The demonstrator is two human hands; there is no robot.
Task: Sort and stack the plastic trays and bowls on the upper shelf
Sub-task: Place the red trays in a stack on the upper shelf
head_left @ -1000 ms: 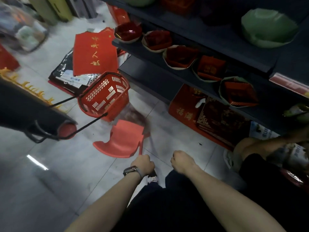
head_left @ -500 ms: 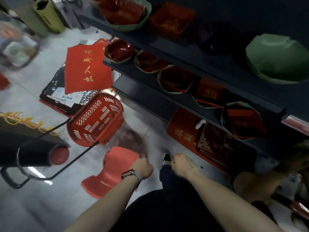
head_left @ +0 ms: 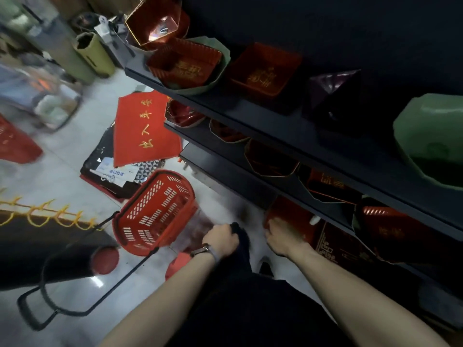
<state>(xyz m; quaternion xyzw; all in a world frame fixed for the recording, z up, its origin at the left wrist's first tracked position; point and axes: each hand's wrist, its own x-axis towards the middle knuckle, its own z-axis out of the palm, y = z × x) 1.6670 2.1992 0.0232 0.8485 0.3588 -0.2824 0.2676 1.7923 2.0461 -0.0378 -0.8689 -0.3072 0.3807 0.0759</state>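
The trays and bowls sit in a row on the upper shelf (head_left: 300, 121), and the row runs along the shelf's long axis, from upper left down to lower right. All open upward toward the camera. At the left end is a glossy red bowl (head_left: 155, 21), tipped up. Next to it a green bowl (head_left: 220, 68) holds a ribbed red tray (head_left: 185, 63) with gold characters. Then come a red square tray (head_left: 263, 71), also lettered in gold, a dark purple bowl (head_left: 333, 93), and, well apart at the right, a second green bowl (head_left: 431, 136) whose inside is too dark to read.

Both hands are far below this shelf and touch none of these. The left hand (head_left: 220, 240), with a wristwatch (head_left: 200, 250), has its fingers curled round a fold of dark trouser cloth (head_left: 241, 240). The right hand (head_left: 283, 236) is curled and blurred beside it, and whether it holds anything cannot be told.

On the shelf below (head_left: 190, 140), more red trays (head_left: 270, 159) sit in pale bowls. A red shopping basket (head_left: 155, 211) lies tipped on the floor (head_left: 62, 176), near a red mat (head_left: 147, 131).
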